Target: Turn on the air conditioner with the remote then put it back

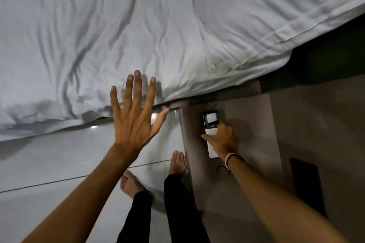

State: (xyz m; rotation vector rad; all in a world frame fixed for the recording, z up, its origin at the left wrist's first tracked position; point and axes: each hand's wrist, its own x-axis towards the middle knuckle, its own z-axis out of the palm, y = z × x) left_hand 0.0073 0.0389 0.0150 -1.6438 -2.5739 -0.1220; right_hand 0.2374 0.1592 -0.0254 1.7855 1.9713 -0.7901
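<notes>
Right hand [223,140] grips remote [211,124]; left hand [134,112] splayed.

Big rumpled white sheet [158,25] takes up the whole top half, creased all over, its edge hanging down over a pale glossy tiled floor [49,163] with a couple of light glints on it. To the right there's a brownish-grey nightstand [246,108] tucked right up against the bed. A flat black thing [306,183] lies on it near the front, can't tell what. Dark green wall [325,61] behind.
</notes>
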